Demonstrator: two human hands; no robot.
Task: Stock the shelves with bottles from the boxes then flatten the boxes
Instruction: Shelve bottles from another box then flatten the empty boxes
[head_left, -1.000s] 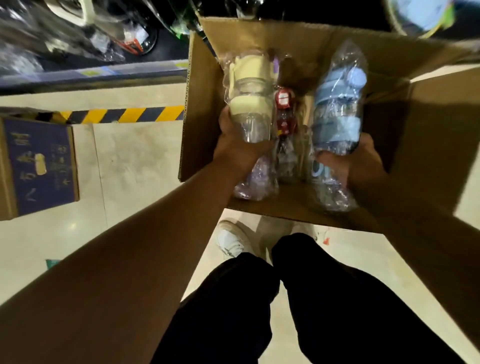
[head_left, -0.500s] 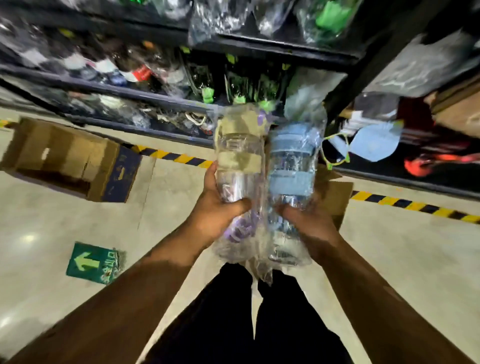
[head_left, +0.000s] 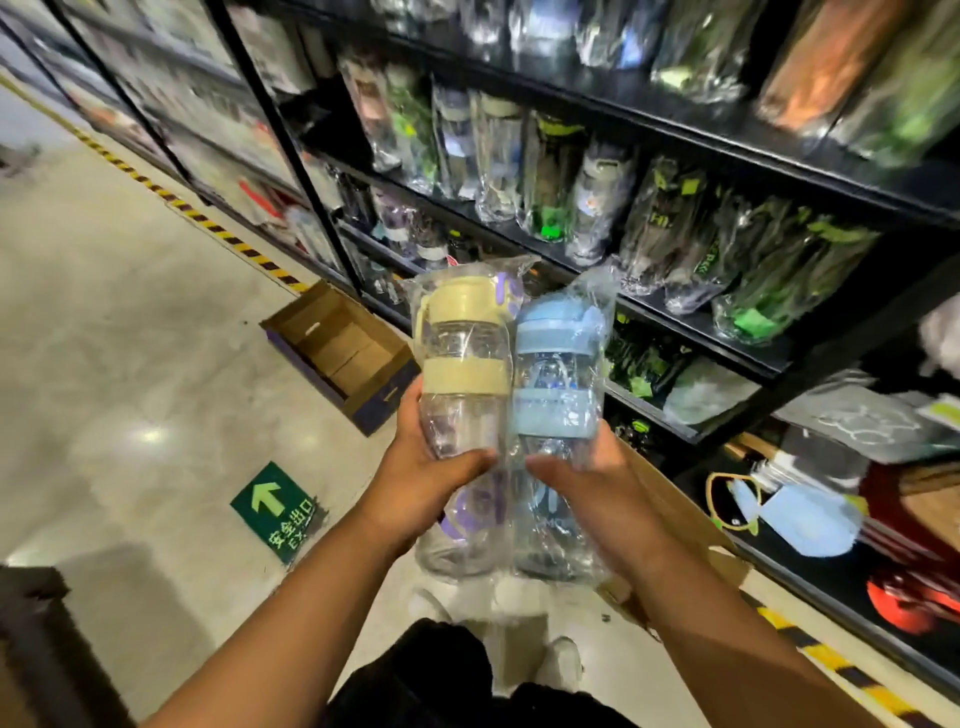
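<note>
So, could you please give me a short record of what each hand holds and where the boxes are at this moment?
left hand: grips the yellow-lidded bottle, plastic-wrapped, lid up
right hand: grips the blue-lidded bottle, plastic-wrapped, side by side with the yellow one
shelves: black, ahead and to the right, lined with wrapped bottles
open box: on the floor by the shelf base, not flattened
second box: brown cardboard, partly hidden behind the right forearm
floor sign: green, with an arrow
</note>
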